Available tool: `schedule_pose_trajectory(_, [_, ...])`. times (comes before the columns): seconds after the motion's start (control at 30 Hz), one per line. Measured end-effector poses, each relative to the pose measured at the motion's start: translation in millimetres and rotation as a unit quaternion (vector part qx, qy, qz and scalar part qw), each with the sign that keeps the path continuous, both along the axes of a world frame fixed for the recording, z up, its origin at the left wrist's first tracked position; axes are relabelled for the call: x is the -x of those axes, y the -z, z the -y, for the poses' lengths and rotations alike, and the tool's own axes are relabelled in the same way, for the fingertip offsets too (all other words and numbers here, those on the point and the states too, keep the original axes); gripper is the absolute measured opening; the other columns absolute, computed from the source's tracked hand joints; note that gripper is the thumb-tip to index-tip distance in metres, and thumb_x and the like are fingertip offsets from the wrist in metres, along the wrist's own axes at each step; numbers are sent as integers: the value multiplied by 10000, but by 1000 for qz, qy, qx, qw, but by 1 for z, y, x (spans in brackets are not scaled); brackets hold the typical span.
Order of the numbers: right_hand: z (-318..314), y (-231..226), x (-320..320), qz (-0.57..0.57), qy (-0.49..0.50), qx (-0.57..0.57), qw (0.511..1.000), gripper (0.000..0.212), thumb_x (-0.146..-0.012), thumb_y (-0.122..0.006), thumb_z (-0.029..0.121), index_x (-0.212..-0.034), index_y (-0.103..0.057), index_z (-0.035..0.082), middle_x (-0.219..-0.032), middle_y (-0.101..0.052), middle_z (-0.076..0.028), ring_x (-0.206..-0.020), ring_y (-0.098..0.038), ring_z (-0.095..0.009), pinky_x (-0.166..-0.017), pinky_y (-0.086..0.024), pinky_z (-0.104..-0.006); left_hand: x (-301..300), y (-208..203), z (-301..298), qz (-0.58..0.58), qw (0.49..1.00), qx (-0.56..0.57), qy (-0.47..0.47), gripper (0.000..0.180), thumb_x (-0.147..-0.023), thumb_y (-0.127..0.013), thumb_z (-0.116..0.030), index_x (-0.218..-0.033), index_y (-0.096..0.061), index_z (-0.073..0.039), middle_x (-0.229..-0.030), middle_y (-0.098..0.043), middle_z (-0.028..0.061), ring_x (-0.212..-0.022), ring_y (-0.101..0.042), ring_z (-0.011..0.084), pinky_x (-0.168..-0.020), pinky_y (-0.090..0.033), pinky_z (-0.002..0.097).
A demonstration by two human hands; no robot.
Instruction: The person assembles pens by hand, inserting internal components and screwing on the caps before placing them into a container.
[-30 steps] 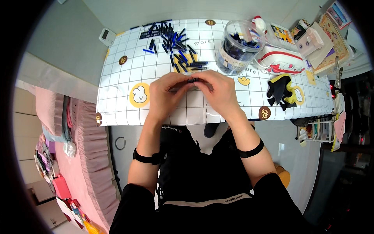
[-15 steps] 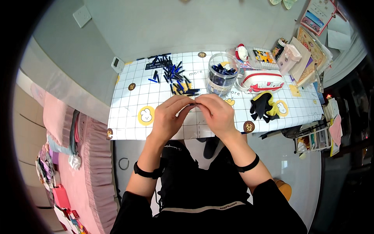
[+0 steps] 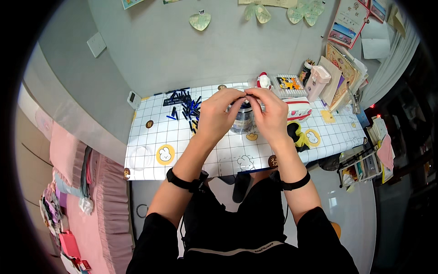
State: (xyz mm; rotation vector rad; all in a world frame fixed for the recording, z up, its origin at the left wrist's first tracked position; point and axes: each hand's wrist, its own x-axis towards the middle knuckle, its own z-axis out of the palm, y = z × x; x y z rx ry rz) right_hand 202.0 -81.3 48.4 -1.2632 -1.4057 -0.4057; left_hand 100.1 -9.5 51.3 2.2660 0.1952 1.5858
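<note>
My left hand [image 3: 220, 112] and my right hand [image 3: 271, 114] meet above a clear round jar [image 3: 242, 122], fingers bent and thumbs pressed to fingertips in a pinch. Something small and dark shows at the fingertips, too little to name. Both hands hide much of the jar's upper part, whose contents look dark blue. To the left lies a loose heap of short blue and black tubes [image 3: 185, 104], like ink cartridges, partly hidden behind my left hand.
A white and red pencil case [image 3: 299, 109] and a black and yellow item [image 3: 299, 137] lie right of the jar. Behind stand a marker box [image 3: 288, 85], a pink container [image 3: 317, 82] and notebooks [image 3: 342, 64]. A small white timer [image 3: 133, 99] is at the left wall.
Both hands have moved forward, from in front of the jar to over it, still pinched together. The view has tilted up, showing more wall.
</note>
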Motion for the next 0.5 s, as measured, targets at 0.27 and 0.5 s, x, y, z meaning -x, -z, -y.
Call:
schedule_pose_trajectory(0.27, [6, 12, -5, 99, 44, 4, 994, 102, -669, -543, 33, -769, -551, 13, -807, -555, -82, -762, -507, -254, -681, -401, -316, 15, 22, -10, -17, 996, -36, -77, 115, -686, -560, -40, -798, -574, -22, -796, -579, 109, -809, -551, 245, -695, -432, 302])
schedule_pose_trajectory(0.5, [11, 41, 36, 15, -69, 24, 997, 117, -668, -539, 17, -784, -535, 6, -795, -532, -94, -762, -496, -246, -646, -405, -297, 67, 56, -7, -85, 982, 76, -148, 85, -677, -543, -11, -761, -552, -7, -727, -560, 104, -668, -530, 256, -610, -420, 312])
